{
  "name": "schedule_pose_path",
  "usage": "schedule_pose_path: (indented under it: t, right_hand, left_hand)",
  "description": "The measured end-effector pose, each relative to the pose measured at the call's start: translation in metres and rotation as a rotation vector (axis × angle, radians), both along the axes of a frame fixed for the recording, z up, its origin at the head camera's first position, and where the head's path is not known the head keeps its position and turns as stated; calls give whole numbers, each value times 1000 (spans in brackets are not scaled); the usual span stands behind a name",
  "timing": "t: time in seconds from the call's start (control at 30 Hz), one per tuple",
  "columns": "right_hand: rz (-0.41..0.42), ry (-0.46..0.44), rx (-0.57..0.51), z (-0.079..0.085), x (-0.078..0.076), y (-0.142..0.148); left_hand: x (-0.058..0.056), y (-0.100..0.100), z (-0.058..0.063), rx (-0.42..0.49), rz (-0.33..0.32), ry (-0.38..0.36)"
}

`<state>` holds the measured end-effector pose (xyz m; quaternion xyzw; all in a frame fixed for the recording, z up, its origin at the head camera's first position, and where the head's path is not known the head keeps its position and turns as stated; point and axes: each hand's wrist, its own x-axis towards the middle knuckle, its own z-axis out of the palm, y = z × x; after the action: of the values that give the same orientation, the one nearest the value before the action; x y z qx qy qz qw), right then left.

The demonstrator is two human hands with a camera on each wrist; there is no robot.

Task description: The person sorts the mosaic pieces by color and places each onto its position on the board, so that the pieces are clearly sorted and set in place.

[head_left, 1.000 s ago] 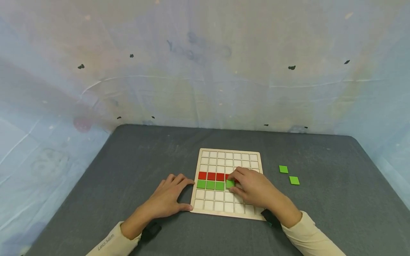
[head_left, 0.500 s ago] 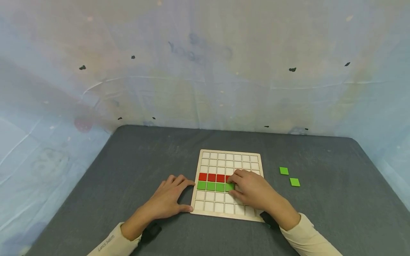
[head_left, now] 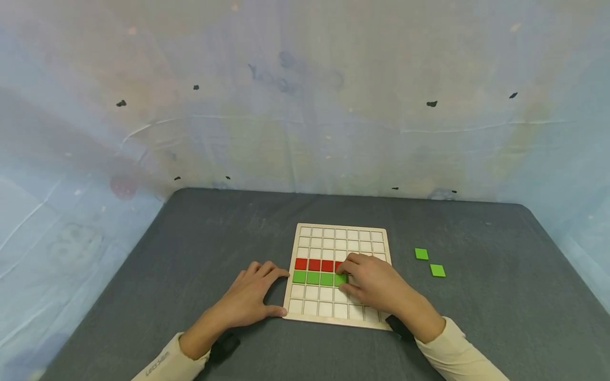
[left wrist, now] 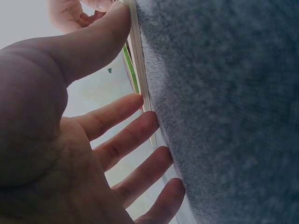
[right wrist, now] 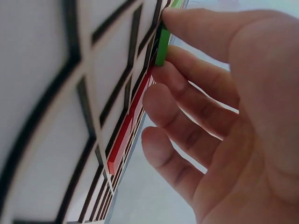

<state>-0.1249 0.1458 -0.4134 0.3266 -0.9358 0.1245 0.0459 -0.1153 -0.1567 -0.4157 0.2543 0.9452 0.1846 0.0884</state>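
Note:
A wooden grid board (head_left: 312, 308) lies on the dark table. My left hand (head_left: 249, 296) rests at its left edge, thumb and forefinger spread apart and touching the rim; in the left wrist view the fingers (left wrist: 126, 140) are loosely extended. My right hand (head_left: 378, 280) is over the board's right half and pinches a green tile (head_left: 340, 279) at the fourth cell of the green row. In the right wrist view that green tile (right wrist: 162, 46) stands slightly proud between thumb and fingers. Red tiles (head_left: 314, 264) fill the row above; the right hand hides some of them.
Two loose green tiles, one (head_left: 421, 254) farther back and another (head_left: 438, 271) nearer, lie on the table (head_left: 229, 227) right of the board. A pale printed sheet (head_left: 305, 106) hangs behind the table and along its sides.
My right hand has lowered the green tile from a tilted position into line with the other green tiles. The left hand has stayed at the board's edge.

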Motion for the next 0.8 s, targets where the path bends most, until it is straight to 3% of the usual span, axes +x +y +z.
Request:
schedule_pose_path:
  t: [0.8]
  right_hand:
    - [-17, -17, 9, 1, 0, 0]
  left_hand:
    - [-1, 0, -3, -8, 10, -10]
